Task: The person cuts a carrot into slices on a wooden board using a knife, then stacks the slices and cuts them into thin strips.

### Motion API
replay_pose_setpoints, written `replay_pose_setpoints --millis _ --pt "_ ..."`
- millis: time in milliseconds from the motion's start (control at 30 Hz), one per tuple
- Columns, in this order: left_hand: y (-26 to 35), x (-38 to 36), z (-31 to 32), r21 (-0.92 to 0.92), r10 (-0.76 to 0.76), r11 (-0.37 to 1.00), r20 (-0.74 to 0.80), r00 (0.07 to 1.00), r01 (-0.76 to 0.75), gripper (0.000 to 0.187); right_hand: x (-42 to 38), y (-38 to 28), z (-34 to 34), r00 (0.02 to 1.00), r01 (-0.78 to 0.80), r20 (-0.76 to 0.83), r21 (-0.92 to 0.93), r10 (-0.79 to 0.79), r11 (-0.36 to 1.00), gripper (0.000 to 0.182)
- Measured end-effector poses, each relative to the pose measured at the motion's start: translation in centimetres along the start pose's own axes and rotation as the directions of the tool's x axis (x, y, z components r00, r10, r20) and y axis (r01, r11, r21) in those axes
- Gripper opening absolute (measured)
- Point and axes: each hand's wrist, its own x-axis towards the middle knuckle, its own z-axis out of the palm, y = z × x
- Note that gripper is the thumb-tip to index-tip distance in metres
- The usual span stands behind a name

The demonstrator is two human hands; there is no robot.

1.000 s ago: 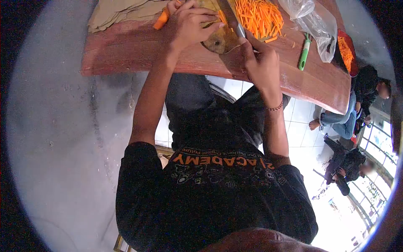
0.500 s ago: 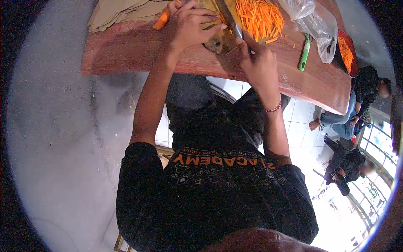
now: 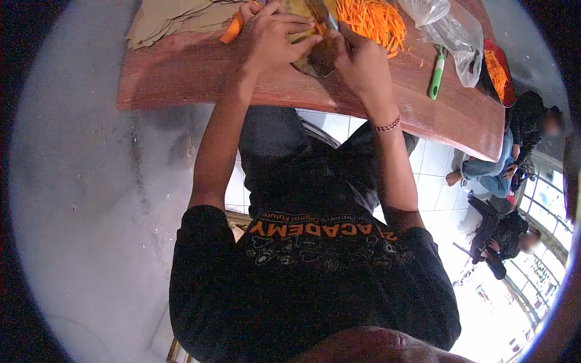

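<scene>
My right hand (image 3: pixel 365 63) is closed around the handle of a kitchen knife (image 3: pixel 318 13), whose blade points away from me over a worn, yellowish-brown cutting board (image 3: pixel 313 64). On the same board, beside the blade, my left hand (image 3: pixel 275 36) holds a small carrot piece (image 3: pixel 319 28) between thumb and fingers; most of it is hidden. A thicker carrot chunk (image 3: pixel 231 31) lies against the outer side of my left hand. To the right of the knife sits a heap of carrot strips (image 3: pixel 375 25).
A green-and-white peeler (image 3: pixel 436 74) lies on the reddish wooden table (image 3: pixel 175 78). Beyond it are a clear plastic bag (image 3: pixel 457 45) and a red-rimmed container of carrot shreds (image 3: pixel 497 75). Brown sheets (image 3: pixel 175 21) cover the far left. Two people sit at the right.
My right hand and the knife have moved a little away from me and to the left, nearer my left fingers. My left hand has stayed nearly in place.
</scene>
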Motion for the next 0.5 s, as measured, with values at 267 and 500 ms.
replay_pose_setpoints --millis 267,500 --pt "0.7 0.0 -0.5 -0.051 -0.023 0.998 0.006 1.000 0.023 0.031 -1.8 -0.2 -2.5 0.986 -0.160 0.061 0.113 0.154 0.981 0.028" --pt "1.1 0.3 -1.2 -0.025 -0.008 1.000 0.045 0.999 0.009 0.029 -3.0 -1.8 -2.1 0.986 -0.161 0.048 0.099 0.157 0.982 0.027"
